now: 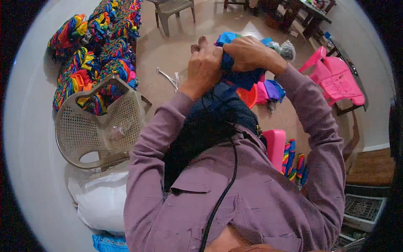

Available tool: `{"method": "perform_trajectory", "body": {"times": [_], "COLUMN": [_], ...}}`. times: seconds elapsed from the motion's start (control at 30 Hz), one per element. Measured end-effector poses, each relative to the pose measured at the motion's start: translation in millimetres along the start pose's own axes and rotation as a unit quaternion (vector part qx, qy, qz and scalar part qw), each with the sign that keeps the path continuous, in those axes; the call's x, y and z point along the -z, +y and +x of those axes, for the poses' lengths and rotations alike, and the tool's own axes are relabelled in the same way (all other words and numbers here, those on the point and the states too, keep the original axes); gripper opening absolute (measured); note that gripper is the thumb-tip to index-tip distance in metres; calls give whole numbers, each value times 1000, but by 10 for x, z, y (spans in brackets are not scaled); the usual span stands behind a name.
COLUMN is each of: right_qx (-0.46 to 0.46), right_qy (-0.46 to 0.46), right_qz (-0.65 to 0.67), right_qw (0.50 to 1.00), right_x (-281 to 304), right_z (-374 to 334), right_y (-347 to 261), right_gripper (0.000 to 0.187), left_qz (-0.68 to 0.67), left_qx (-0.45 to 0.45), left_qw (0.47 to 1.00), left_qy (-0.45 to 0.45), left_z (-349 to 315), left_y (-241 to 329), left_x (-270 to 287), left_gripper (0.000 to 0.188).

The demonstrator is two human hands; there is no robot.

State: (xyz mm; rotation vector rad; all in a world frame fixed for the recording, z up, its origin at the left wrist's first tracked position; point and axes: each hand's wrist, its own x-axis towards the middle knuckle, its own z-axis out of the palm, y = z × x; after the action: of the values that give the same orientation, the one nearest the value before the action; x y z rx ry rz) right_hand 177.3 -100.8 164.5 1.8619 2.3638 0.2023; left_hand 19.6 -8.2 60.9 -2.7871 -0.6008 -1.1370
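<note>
Dark blue cloth point(247, 80) hangs in folds over my lap, between and below my two hands. My left hand point(202, 65) is closed at the cloth's left edge, with a couple of its fingers pointing up. Bent over the top of the same cloth, my right hand point(252, 52) grips it from the right. Brighter blue fabric point(226, 38) shows just beyond my hands. Partly covered by the cloth is an orange-red basin point(247, 97). Pink and purple fabric point(270, 90) lies beside it. My fingertips on the cloth are mostly hidden.
Heaped multicoloured bundles point(96, 63) line the left wall behind a beige plastic chair point(100, 126). A white sack point(105, 197) sits nearer. On the right are a pink chair point(338, 80), a pink seat edge point(275, 147) and rainbow rolls point(289, 159). White strips point(170, 79) lie on the floor.
</note>
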Motion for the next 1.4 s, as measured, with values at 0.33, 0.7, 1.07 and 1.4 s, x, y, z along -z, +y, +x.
{"method": "perform_trajectory", "body": {"times": [0.33,0.7,1.07,1.4], "right_qx": [74,-1,-26,14], "right_qy": [179,93,45,187], "right_qz": [-65,-59,10,-99], "right_qw": [979,994,999,977], "right_x": [-344,-157,-156,-410], "right_z": [-204,-251,-275,-227], "right_y": [134,107,86,35], "right_gripper": [38,34,41,29], "left_qz": [-57,-42,-8,-97], "left_qx": [52,-32,-20,70], "left_qw": [979,995,991,960], "left_qy": [-190,-79,-133,-252], "left_z": [103,108,165,205], "left_y": [40,100,132,218], "left_x": [110,159,159,389], "left_gripper": [58,56,56,48]}}
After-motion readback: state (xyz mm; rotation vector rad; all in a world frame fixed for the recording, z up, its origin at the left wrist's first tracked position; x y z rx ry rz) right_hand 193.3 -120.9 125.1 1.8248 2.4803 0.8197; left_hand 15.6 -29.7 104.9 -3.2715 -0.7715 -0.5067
